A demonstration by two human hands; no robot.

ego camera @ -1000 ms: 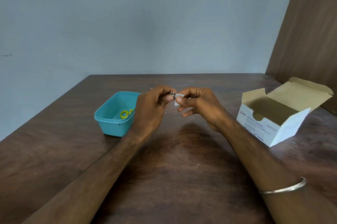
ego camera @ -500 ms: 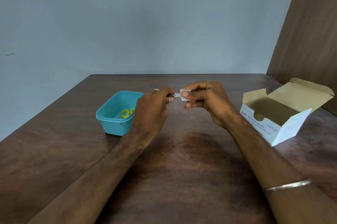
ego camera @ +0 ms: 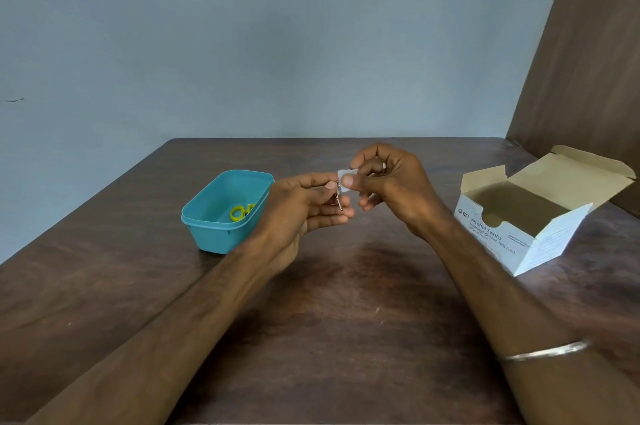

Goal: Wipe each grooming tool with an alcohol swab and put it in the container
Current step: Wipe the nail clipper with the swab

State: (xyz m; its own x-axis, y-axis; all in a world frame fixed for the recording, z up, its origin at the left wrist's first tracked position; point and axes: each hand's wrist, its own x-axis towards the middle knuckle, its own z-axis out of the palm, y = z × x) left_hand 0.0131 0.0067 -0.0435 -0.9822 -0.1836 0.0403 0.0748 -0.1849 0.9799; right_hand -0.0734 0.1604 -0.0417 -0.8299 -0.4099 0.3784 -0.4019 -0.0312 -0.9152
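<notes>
- Teal container at left on wooden table, yellow-handled tool inside.
- Open box of alcohol swabs at right, well apart from hands.
- Left hand curled round small metal grooming tool, partly hidden by fingers.
- Right hand pinches white swab w/ thumb + fingers, swab touching tool's top end.
- Bangle on right forearm.

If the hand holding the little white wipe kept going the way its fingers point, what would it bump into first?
The right hand, pinching the swab, points toward the left hand. It would probably meet the small metal tool held there first; the swab already looks about touching it, though depth is unclear.
</notes>
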